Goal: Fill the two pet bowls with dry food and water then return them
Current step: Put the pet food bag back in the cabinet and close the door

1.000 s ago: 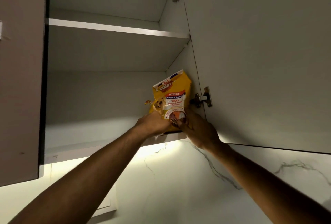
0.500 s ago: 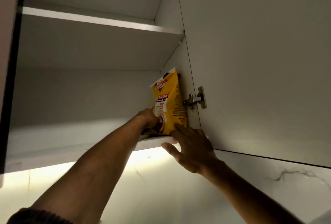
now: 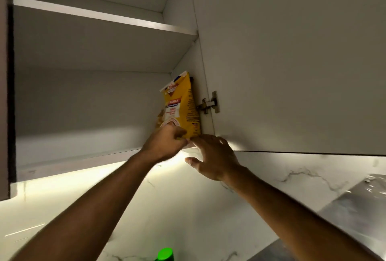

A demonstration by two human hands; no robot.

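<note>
I reach up into the open wall cupboard (image 3: 87, 97), and my left hand (image 3: 165, 143) is closed on the bottom corner of the yellow bag of dry food (image 3: 182, 106). The bag stands upright on the lowest shelf (image 3: 73, 159), at the far right end, pressed against the side wall just beside the hinge (image 3: 210, 104); from the middle of the view it is at about 12 o'clock. My right hand (image 3: 215, 158) is at 3 o'clock from the left one, with the fingers spread and relaxed. It holds nothing; only the fingertips (image 3: 195, 139) come near the shelf edge under the bag, and I cannot tell whether they touch it.

About the progress, I can say little for sure. The two pet bowls are not in view, so I cannot tell if they are filled or returned. The bag is in the cupboard with my hand on it, so I judge this is either the taking of the food or the putting away of it.

The cupboard is white inside and holds nothing else that I can see; the upper shelf (image 3: 100, 15) is bare. The door (image 3: 292, 62) is open at the right. Below the cupboard a light shines on a white marble wall (image 3: 302, 179) with grey veins. At 6 o'clock there is a green cap (image 3: 166, 254), and at 4 o'clock something of shiny metal (image 3: 359, 204), blurred.
</note>
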